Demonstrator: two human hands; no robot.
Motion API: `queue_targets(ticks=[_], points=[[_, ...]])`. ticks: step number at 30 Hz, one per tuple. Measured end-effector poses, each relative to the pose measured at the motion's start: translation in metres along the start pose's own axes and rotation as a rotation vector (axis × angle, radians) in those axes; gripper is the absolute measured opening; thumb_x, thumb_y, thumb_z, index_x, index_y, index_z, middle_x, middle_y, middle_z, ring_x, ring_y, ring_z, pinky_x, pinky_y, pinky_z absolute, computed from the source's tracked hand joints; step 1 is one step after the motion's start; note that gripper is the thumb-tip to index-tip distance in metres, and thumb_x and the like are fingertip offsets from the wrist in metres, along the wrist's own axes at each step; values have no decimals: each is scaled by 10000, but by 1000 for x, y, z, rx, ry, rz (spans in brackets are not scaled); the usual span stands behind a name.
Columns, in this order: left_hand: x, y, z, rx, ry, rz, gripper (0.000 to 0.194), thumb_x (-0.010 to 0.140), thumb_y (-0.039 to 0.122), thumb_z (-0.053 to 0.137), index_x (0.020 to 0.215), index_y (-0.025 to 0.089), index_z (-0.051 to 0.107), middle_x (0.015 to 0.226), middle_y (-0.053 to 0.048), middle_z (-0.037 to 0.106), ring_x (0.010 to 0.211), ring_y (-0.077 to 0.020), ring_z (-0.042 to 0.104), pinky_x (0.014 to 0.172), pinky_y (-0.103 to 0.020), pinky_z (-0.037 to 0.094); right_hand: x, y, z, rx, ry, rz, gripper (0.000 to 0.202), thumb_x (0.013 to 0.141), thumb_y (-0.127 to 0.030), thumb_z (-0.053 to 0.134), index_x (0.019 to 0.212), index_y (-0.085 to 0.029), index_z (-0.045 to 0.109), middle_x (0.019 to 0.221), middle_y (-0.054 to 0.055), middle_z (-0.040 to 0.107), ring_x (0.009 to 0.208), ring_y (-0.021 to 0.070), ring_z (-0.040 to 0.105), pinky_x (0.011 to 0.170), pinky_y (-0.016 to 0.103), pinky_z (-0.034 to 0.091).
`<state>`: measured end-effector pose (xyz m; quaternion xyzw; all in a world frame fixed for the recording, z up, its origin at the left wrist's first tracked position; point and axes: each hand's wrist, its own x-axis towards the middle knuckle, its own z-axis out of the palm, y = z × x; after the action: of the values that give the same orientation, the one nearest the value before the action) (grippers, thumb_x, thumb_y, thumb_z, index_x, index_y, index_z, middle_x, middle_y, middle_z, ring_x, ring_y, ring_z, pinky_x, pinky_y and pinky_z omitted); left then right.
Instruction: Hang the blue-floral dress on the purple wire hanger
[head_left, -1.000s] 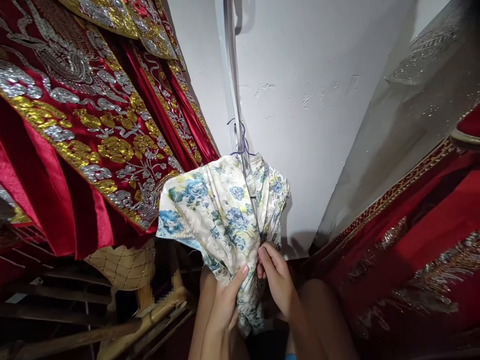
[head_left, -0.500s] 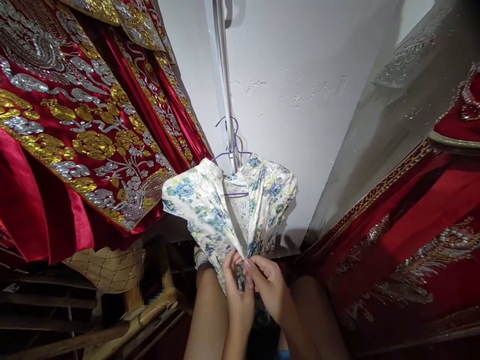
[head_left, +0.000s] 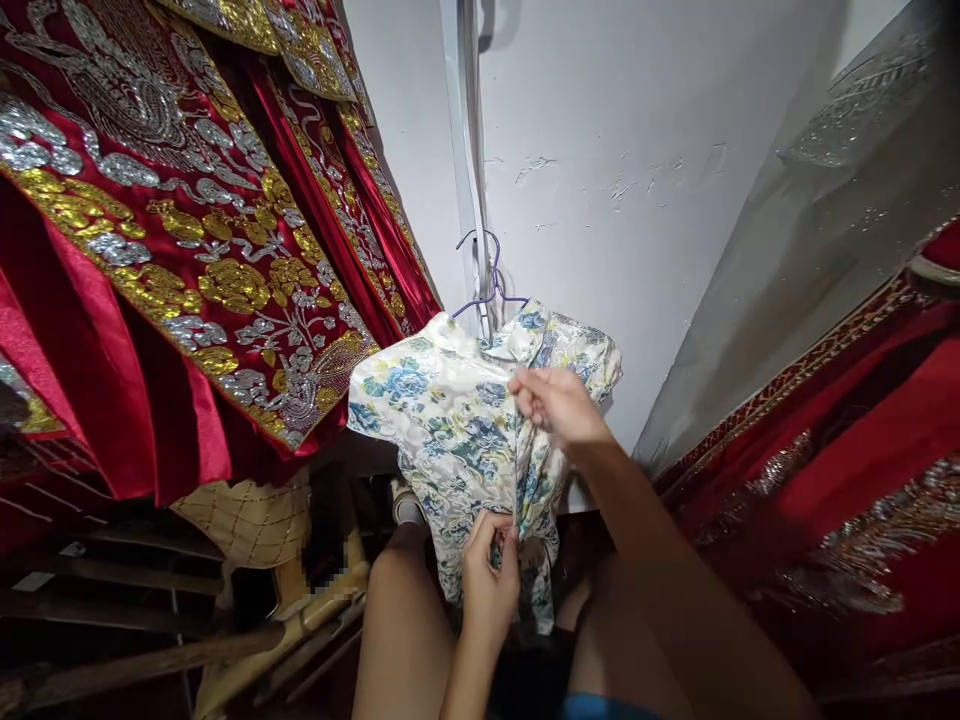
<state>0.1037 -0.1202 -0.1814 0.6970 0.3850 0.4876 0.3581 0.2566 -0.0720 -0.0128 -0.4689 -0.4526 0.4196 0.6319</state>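
A short-sleeved dress (head_left: 450, 440), white with blue and yellow flowers, hangs on a purple hanger (head_left: 496, 285) in front of me. Low on the front, my left hand (head_left: 491, 565) is closed, its thumb and fingertips pinching the cloth beside the straight front seam. My right hand (head_left: 555, 400) is closed in a pinch just below the collar, at the top of that seam, which looks like a zipper (head_left: 516, 470). Its pull is hidden by the fingers. Between my two hands the front edges meet in one line.
Red garments with gold and silver sequins (head_left: 232, 285) hang at the left, and more beaded red cloth (head_left: 847, 480) at the right. Behind the dress are a white wall (head_left: 615, 120) and a metal upright (head_left: 469, 130). Bamboo furniture (head_left: 150, 660) stands at lower left.
My right hand has moved up from beside my left hand to near the collar. The V-shaped front opening has closed. My left hand stays low on the front.
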Motion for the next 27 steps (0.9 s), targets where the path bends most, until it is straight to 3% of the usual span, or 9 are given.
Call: queue_targets(ticks=[5, 8, 10, 12, 15, 18, 21, 23, 27], points=[[18, -11, -1, 58, -149, 44, 175, 939, 244, 475, 802, 193, 572, 800, -53, 563, 738, -189, 548, 667, -268, 418, 37, -26, 11, 39, 81, -197, 354, 845, -479, 665, 724, -148, 634, 511, -33, 534, 418, 58, 384, 424, 213, 280], [49, -9, -13, 137, -303, 82, 182, 900, 183, 466, 760, 189, 581, 730, -39, 570, 672, -182, 539, 622, -272, 411, 35, -20, 14, -26, 69, -220, 350, 879, -476, 606, 730, -160, 623, 498, -36, 538, 413, 66, 389, 437, 213, 290], [78, 8, -28, 184, -351, 149, 176, 899, 176, 480, 783, 186, 613, 710, -29, 585, 668, -179, 550, 637, -279, 430, 30, -13, 14, -92, 36, -237, 341, 897, -469, 579, 741, -169, 615, 489, -38, 537, 426, 79, 413, 449, 214, 297], [108, 34, -44, 135, -226, 235, 172, 931, 210, 512, 1029, 191, 651, 887, -54, 663, 808, -189, 620, 756, -303, 488, 24, -10, 15, -150, 11, -271, 338, 915, -467, 558, 739, -181, 596, 485, -42, 525, 439, 90, 428, 460, 218, 302], [148, 80, -61, 41, 78, 414, 342, 945, 257, 561, 1283, 204, 568, 939, -46, 671, 837, -169, 636, 817, -309, 509, 17, -13, 17, -190, -35, -298, 358, 935, -486, 534, 722, -199, 558, 489, -53, 486, 439, 96, 405, 460, 229, 283], [175, 111, -63, 187, 62, 559, 226, 966, 285, 545, 1140, 189, 652, 950, -54, 687, 814, -156, 625, 789, -287, 495, 16, -16, 18, -234, -57, -329, 354, 944, -482, 520, 725, -205, 547, 504, -53, 461, 457, 102, 384, 467, 239, 265], [185, 124, -57, 363, 45, 644, 179, 986, 272, 506, 947, 169, 648, 871, -49, 673, 800, -160, 610, 767, -276, 462, 24, -5, 14, -327, 25, -355, 334, 930, -467, 534, 723, -205, 553, 545, -41, 466, 493, 108, 373, 485, 247, 254], [187, 127, -60, 404, 115, 665, 175, 992, 262, 487, 927, 167, 619, 850, -44, 651, 797, -159, 596, 762, -274, 445, 30, 13, 10, -398, 95, -349, 331, 911, -453, 551, 696, -202, 548, 561, -37, 461, 514, 110, 366, 498, 249, 244], [202, 118, -97, 232, 491, 564, 166, 984, 269, 494, 913, 170, 605, 843, -28, 612, 791, -143, 561, 749, -268, 426, 31, 57, 3, -463, 89, -252, 368, 873, -415, 558, 586, -203, 468, 516, -46, 377, 521, 107, 344, 507, 251, 227]])
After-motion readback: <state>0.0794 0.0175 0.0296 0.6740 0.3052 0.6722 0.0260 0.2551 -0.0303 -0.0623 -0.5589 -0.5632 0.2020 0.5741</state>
